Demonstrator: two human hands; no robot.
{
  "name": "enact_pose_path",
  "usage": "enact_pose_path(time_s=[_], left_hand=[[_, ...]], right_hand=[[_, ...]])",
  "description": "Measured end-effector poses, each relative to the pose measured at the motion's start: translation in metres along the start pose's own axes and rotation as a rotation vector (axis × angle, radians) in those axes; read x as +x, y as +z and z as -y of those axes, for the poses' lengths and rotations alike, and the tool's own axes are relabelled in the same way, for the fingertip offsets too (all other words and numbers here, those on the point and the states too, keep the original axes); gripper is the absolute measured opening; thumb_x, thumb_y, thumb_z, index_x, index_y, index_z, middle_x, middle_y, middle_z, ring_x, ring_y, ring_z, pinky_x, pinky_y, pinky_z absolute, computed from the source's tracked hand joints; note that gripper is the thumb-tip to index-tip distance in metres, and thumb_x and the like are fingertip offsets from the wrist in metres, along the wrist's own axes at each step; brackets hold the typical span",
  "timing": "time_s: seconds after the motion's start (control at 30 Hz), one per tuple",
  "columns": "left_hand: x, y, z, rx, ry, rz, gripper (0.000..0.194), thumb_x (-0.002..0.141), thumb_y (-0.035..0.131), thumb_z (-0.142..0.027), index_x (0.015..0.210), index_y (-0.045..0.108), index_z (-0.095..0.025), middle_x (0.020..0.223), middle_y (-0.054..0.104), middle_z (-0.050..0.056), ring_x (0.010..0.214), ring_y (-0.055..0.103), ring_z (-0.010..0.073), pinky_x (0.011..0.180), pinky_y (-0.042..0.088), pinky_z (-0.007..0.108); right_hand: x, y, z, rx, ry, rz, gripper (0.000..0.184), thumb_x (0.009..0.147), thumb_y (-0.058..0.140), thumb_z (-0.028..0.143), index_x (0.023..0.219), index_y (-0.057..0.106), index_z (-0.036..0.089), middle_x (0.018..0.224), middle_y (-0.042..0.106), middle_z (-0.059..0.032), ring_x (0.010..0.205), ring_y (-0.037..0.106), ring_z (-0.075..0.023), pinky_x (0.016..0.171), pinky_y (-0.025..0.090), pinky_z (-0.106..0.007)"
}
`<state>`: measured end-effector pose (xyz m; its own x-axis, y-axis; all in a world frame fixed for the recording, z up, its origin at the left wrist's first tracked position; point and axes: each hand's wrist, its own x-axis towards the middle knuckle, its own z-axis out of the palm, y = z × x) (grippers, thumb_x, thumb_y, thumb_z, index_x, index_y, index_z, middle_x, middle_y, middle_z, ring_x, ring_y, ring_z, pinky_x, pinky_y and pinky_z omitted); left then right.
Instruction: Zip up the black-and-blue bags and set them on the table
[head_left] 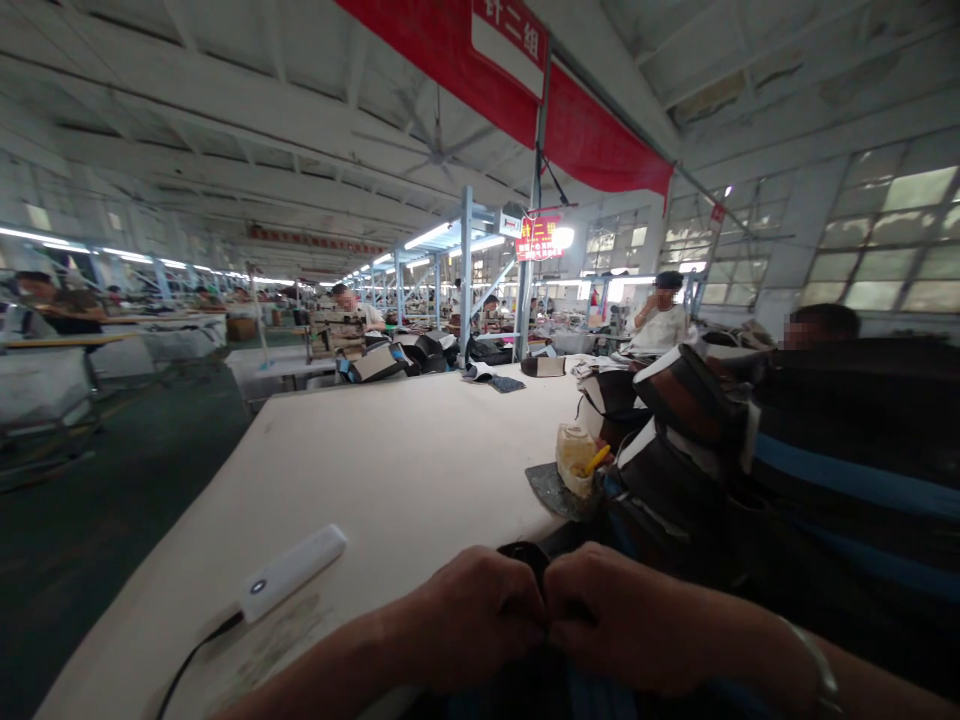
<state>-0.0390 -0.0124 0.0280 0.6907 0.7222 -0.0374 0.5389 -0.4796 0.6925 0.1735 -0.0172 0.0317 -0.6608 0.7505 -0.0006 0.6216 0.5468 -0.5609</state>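
My left hand (476, 610) and my right hand (611, 615) meet knuckle to knuckle at the near edge of the table. Both are closed, with the fingers curled around a dark piece of material (527, 552). A bit of its curved black edge shows above and between the hands, and dark material with some blue lies below in shadow. Its full shape is hidden. Beyond my right hand, a cloudy glue pot (576, 462) with a yellow-handled tool (597, 459) in it stands on a dark grey pad (547, 490).
A white power bank (294, 572) with a black cable lies on the pale table (390, 460) at left. Black, white and brown sewn pieces (675, 460) are heaped at right, beside a tall dark stack with blue bands (855, 470). Several people work farther back.
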Motion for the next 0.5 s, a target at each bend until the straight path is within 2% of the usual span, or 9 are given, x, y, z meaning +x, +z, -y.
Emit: enact_pose_path(time_s=[0.13, 0.3, 0.4, 0.5], left_hand=[[-0.004, 0.004, -0.006, -0.008, 0.05, -0.052, 0.012, 0.074, 0.057, -0.015, 0.079, 0.068, -0.015, 0.075, 0.065, -0.003, 0.072, 0.056, 0.0121, 0.061, 0.038, 0.018], [-0.009, 0.008, -0.011, -0.002, 0.042, -0.069, 0.017, 0.067, 0.054, -0.013, 0.08, 0.066, -0.013, 0.078, 0.065, -0.001, 0.072, 0.056, 0.0125, 0.061, 0.039, 0.018], [-0.014, 0.01, -0.017, 0.016, 0.002, -0.116, 0.017, 0.068, 0.054, -0.013, 0.08, 0.067, -0.013, 0.075, 0.062, -0.002, 0.069, 0.054, 0.0107, 0.06, 0.038, 0.017], [-0.02, 0.013, -0.026, 0.064, -0.041, -0.198, 0.017, 0.068, 0.056, -0.011, 0.079, 0.069, -0.014, 0.076, 0.063, -0.001, 0.071, 0.056, 0.011, 0.064, 0.04, 0.017]], right_hand=[[0.001, 0.007, -0.002, 0.108, 0.012, 0.062, 0.002, 0.07, 0.052, 0.015, 0.069, 0.052, 0.014, 0.062, 0.046, 0.0031, 0.057, 0.037, -0.0078, 0.048, 0.027, -0.02], [-0.008, 0.013, 0.011, -0.05, 0.008, -0.097, 0.009, 0.068, 0.052, 0.012, 0.075, 0.057, 0.014, 0.078, 0.06, -0.0023, 0.073, 0.052, -0.0136, 0.067, 0.039, -0.024], [-0.014, 0.008, 0.02, -0.066, 0.063, -0.067, 0.006, 0.071, 0.056, 0.014, 0.077, 0.059, 0.014, 0.081, 0.063, -0.0043, 0.075, 0.055, -0.0151, 0.068, 0.04, -0.025], [-0.02, 0.001, 0.025, -0.016, 0.111, -0.021, 0.01, 0.08, 0.057, 0.02, 0.084, 0.063, 0.014, 0.089, 0.066, -0.0059, 0.081, 0.059, -0.0165, 0.072, 0.042, -0.025]])
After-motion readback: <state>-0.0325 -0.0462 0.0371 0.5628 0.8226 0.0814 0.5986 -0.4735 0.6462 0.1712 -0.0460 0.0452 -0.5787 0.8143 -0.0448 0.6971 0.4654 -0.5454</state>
